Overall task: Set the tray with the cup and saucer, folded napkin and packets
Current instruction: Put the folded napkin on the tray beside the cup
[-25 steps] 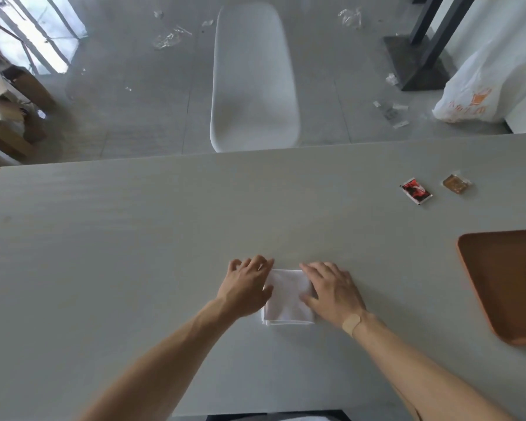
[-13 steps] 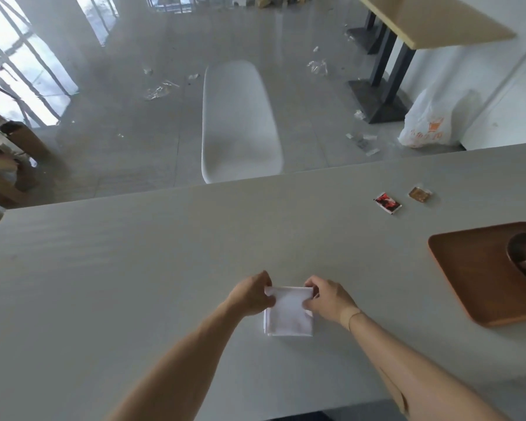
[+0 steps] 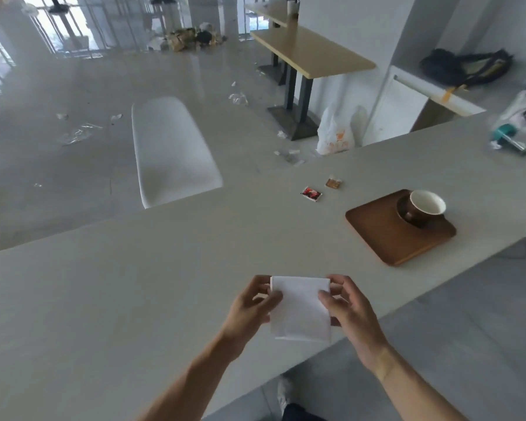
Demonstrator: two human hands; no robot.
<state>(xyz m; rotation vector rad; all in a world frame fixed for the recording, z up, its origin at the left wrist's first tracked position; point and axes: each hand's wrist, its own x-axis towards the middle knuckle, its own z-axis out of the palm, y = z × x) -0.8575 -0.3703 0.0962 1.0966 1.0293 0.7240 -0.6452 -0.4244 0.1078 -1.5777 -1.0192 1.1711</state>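
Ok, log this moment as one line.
step: napkin folded | left hand + right hand: holding napkin | tray: cup, saucer | packets: on table

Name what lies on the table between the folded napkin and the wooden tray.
Nothing: in the head view, bare table separates the napkin from the tray.

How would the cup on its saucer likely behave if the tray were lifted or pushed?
The cup looks tilted on its saucer, so it may rock or slide. Both sit at the far corner of the tray, likely loading that side. It looks ceramic, probably fragile.
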